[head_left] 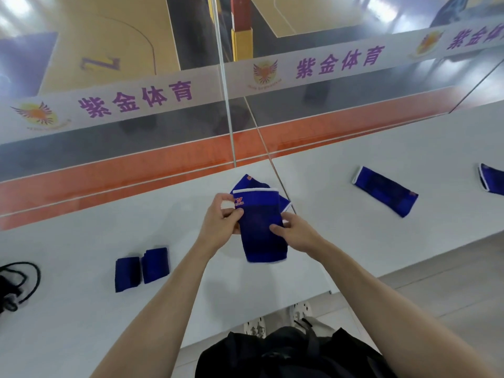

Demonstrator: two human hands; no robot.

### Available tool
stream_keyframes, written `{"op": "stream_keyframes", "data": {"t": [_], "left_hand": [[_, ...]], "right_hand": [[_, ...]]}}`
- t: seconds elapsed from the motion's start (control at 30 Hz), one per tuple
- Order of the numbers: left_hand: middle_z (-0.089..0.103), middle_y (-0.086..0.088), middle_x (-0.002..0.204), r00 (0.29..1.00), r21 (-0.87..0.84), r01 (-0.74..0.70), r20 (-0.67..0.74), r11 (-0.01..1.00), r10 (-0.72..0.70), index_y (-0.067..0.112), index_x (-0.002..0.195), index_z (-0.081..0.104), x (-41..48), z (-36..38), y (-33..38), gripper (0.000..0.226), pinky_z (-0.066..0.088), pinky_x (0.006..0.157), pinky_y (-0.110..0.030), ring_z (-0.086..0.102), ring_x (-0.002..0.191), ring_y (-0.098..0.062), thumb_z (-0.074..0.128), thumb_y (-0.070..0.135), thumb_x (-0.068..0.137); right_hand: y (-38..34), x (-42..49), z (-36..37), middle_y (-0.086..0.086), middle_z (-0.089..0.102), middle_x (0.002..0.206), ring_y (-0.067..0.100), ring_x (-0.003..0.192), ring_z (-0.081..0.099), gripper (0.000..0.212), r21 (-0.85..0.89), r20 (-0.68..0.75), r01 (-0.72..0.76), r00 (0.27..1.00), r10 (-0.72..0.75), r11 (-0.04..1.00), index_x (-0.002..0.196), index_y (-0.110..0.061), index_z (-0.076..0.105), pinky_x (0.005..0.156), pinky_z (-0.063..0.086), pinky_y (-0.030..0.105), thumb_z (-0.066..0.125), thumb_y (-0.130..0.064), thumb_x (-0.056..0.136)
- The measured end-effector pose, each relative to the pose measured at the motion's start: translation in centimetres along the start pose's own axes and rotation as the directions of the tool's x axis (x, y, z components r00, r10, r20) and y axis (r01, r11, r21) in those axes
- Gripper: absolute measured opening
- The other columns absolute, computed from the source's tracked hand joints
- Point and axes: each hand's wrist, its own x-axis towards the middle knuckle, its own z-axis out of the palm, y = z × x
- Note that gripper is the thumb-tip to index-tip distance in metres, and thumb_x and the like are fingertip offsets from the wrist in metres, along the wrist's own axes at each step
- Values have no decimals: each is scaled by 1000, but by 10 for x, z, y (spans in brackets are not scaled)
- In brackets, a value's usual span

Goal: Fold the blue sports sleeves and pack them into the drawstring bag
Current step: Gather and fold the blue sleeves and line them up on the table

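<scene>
A blue sports sleeve (260, 227) with white trim and an orange logo is held above the white counter (81, 309). My left hand (222, 222) grips its left edge near the logo. My right hand (296, 233) pinches its right edge. A second blue sleeve (252, 182) pokes out behind the held one. Two folded blue sleeves (141, 270) lie side by side on the counter at the left. An unfolded sleeve (384, 190) lies at the right, and another (492, 181) is cut off by the right edge. The black drawstring bag (12, 285) sits at the far left edge.
A glass wall with a white band of purple lettering (136, 100) rises directly behind the counter, with a sports court beyond. The counter's front edge runs diagonally at lower right, with floor and white shoes (300, 312) below it.
</scene>
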Motion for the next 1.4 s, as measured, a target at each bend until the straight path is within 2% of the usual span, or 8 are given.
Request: {"op": "stream_keyframes", "data": {"t": [0.23,0.43,0.57,0.73,0.93,1.1,1.27,1.4], "left_hand": [[77,-5,121,988,259,-117,127,959,86,27,126,68,21,0,1,39,68,94,-45,77,112,-26,52,-5,109],[64,5,122,969,530,-207,-6,823,247,31,99,74,43,12,15,15,54,97,-27,64,111,-8,85,21,95],[72,5,82,977,592,-161,-20,790,214,31,97,72,52,24,38,12,45,64,-24,59,68,-7,84,32,96],[73,17,92,982,602,-74,-93,795,162,29,111,72,64,43,51,20,50,65,-20,69,85,-8,84,39,97],[78,9,87,966,601,-17,-197,799,169,26,98,76,78,43,45,22,60,68,-33,73,82,-14,82,47,95],[75,0,87,980,570,127,-197,811,-15,17,102,71,104,30,31,26,56,64,-33,74,79,-21,72,42,105],[76,-6,127,913,408,337,79,849,-401,18,136,60,129,-2,-3,40,67,95,-49,77,111,-25,78,13,100],[73,-1,117,948,449,317,-141,836,-284,19,125,67,157,-9,-30,27,67,91,-48,73,109,-24,77,14,102]], "right_hand": [[0,7,-16,8,82,119,34,114,76,39,36,154,-146,978,139,989,115,-21,81,108,60,51,43,-13,113],[-9,20,-38,0,78,119,23,115,73,71,-60,249,-145,956,156,988,131,-16,73,111,52,44,36,-73,109],[-9,30,-50,-5,77,118,15,117,71,53,12,320,23,947,-25,1000,132,-22,73,108,53,36,63,-65,102],[9,64,-50,-12,75,119,8,109,73,38,-259,283,226,947,-150,939,125,-30,73,101,63,42,82,-49,93],[9,64,-50,-8,79,117,13,111,75,68,-84,398,98,916,-57,992,127,-29,69,100,61,38,72,-80,81],[26,78,-52,2,78,111,22,102,74,20,-247,379,149,924,-46,957,118,-17,73,93,64,41,64,-17,100],[48,94,-63,4,79,103,26,95,77,14,-239,198,-24,978,72,971,109,-19,73,86,68,46,63,-19,99],[54,107,-57,5,79,113,25,96,81,17,-36,160,-155,974,158,987,121,-17,72,78,71,45,69,-18,104]]}}
